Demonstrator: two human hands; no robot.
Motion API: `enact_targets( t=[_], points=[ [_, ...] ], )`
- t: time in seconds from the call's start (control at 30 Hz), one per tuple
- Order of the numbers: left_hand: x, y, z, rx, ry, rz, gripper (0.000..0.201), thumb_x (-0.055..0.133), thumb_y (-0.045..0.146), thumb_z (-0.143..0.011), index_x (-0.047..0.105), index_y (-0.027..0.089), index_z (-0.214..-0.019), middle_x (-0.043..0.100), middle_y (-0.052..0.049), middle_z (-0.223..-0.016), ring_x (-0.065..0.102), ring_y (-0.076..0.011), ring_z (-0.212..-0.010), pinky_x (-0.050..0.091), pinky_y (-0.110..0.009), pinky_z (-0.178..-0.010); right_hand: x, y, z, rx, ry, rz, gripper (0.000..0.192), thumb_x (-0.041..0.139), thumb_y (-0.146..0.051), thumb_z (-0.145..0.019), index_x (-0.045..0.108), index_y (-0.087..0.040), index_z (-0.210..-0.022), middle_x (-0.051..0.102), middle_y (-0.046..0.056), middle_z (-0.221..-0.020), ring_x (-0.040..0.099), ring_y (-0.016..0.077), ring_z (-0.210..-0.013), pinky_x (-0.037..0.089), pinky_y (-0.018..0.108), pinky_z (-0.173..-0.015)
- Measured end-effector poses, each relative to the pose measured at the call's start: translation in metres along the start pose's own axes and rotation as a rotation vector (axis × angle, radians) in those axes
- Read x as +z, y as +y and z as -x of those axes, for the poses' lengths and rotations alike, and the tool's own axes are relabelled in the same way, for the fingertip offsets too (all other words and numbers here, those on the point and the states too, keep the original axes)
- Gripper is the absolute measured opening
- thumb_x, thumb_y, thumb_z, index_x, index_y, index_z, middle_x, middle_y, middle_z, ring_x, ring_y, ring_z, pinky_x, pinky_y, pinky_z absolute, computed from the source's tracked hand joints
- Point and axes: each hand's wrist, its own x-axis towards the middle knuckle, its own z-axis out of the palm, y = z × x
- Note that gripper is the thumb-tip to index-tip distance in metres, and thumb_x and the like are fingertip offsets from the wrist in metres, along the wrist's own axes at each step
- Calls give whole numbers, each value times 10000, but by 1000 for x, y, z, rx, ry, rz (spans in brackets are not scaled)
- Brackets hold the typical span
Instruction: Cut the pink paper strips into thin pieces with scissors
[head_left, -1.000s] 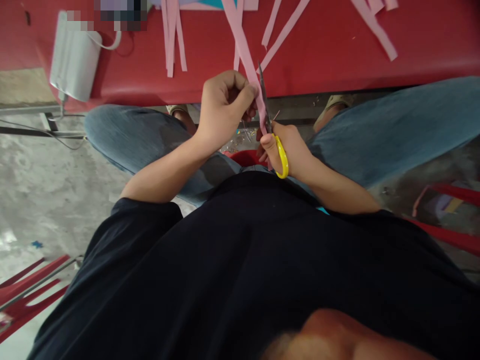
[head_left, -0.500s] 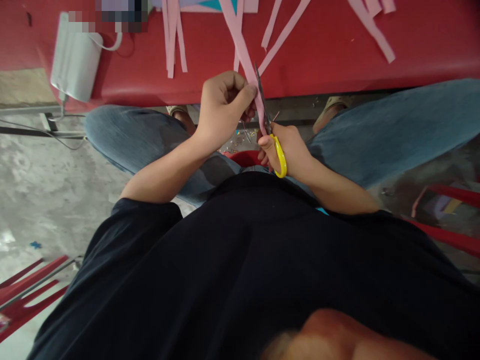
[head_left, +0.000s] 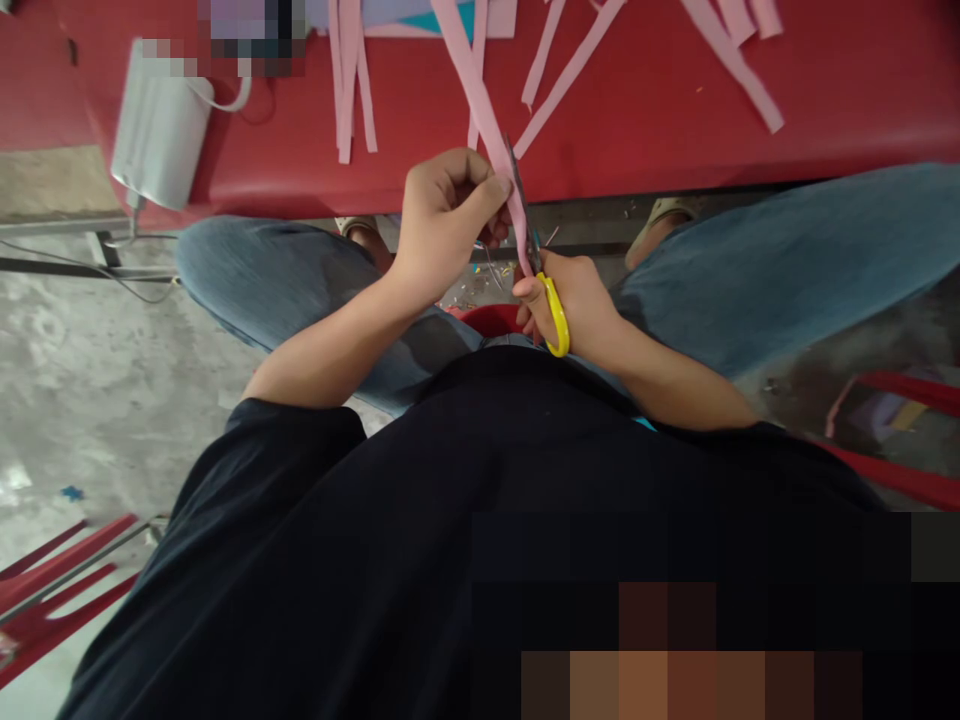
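My left hand [head_left: 442,215] pinches a long pink paper strip [head_left: 480,95] that runs from the red table down between my knees. My right hand [head_left: 577,305] grips yellow-handled scissors [head_left: 556,318]. Their dark blades point up along the strip, right beside my left thumb. The lower end of the strip is hidden behind my right hand.
Several cut pink strips [head_left: 349,75] lie on the red table [head_left: 637,110]. A white box-shaped device [head_left: 161,125] with a cable sits at the table's left end. My jeans-clad knees [head_left: 765,265] spread below the table. Red chair parts [head_left: 900,480] stand at right and lower left.
The scissor blades have crept a little further up along the pink strip. Both hands stay almost in the same place.
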Motion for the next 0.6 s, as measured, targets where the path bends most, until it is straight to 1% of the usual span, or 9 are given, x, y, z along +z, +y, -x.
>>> enact_targets(
  t=[0.17, 0.23, 0.3, 0.37, 0.47, 0.53, 0.6],
  points=[
    [-1, -1, -1, -27, -8, 9, 488, 851, 698, -863, 551, 338, -724, 595, 52, -557, 489, -147, -504, 414, -361, -490, 1, -3, 1, 30, 0, -36, 717, 566, -978, -924, 624, -263, -921, 660, -5, -570, 684, 219, -468, 507, 335, -423],
    [-2, -5, -2, -15, -12, 23, 467, 836, 682, -877, 549, 344, -730, 590, 48, -563, 495, -159, -502, 417, -373, -504, 2, -3, 1, 38, -7, -44, 715, 573, -981, -917, 610, -267, -906, 654, -16, -554, 660, 206, -432, 491, 327, -399],
    [-2, -9, -3, 0, -21, 35, 463, 815, 679, -905, 536, 347, -744, 584, 46, -569, 492, -163, -500, 414, -375, -509, 3, -2, 1, 26, -4, -69, 714, 577, -980, -915, 609, -267, -920, 665, -21, -563, 665, 199, -432, 509, 321, -407],
    [-3, -13, -4, 17, -24, 28, 492, 801, 699, -924, 507, 346, -750, 570, 52, -559, 470, -156, -494, 406, -366, -497, 4, 1, 0, 6, 16, -110, 714, 573, -976, -921, 616, -264, -942, 684, -15, -590, 697, 204, -466, 553, 325, -442],
    [-4, -13, -3, 44, -21, 18, 508, 800, 683, -945, 485, 341, -740, 578, 56, -557, 456, -145, -495, 408, -359, -481, 3, 7, -2, -22, 50, -216, 722, 571, -976, -920, 631, -259, -988, 725, 8, -668, 783, 235, -596, 642, 349, -537],
    [-5, -10, -1, 69, -8, 31, 497, 804, 648, -959, 497, 331, -731, 580, 55, -566, 465, -138, -490, 412, -356, -477, 2, 8, -5, -43, 62, -292, 710, 626, -955, -908, 641, -255, -1026, 750, 24, -730, 825, 255, -694, 677, 359, -586],
    [-6, -5, 3, 67, -17, 20, 487, 801, 638, -980, 528, 310, -747, 589, 50, -593, 501, -131, -504, 439, -336, -492, 2, 8, -9, -61, 92, -358, 673, 727, -902, -886, 639, -254, -1042, 764, 31, -771, 838, 259, -750, 696, 363, -617]
  ],
)
